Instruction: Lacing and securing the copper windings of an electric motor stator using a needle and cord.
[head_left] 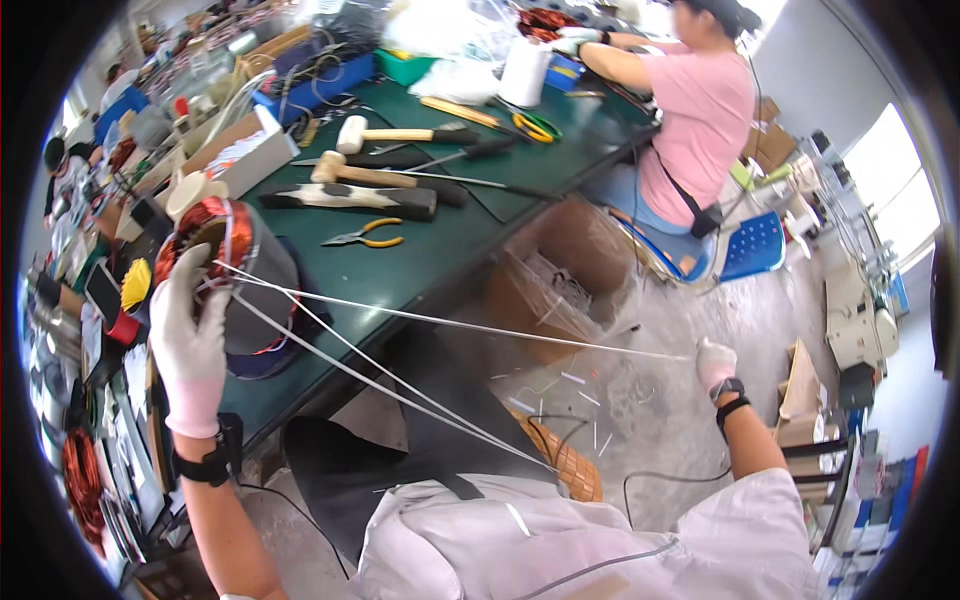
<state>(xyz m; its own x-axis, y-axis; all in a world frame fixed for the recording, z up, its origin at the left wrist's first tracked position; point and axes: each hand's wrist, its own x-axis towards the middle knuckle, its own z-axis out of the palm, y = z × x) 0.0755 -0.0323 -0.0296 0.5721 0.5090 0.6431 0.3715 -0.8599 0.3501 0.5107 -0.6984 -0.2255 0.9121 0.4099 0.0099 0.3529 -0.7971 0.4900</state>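
From my remote post I log one copper-wound stator (262, 300), left of frame, probably heavy, best held by its grey casing (272, 262) — left hand (189, 335) against the windings (230, 222), hold unclear — and white cord (430, 318), likely light, pliant, right hand (715, 363) closed on it, right of frame.

I wear matt white knit-cloth gloves (190, 345) and a soft pale-grey cloth shirt (520, 540). The thin white cords (450, 319) look smooth. Glossy orange-red wire coils (232, 228) sit in a dull grey, metal-looking cylinder (268, 268); my dark-green tabletop (345, 285) is smooth and shiny, the pale mallet handle (395, 134) smooth wood.
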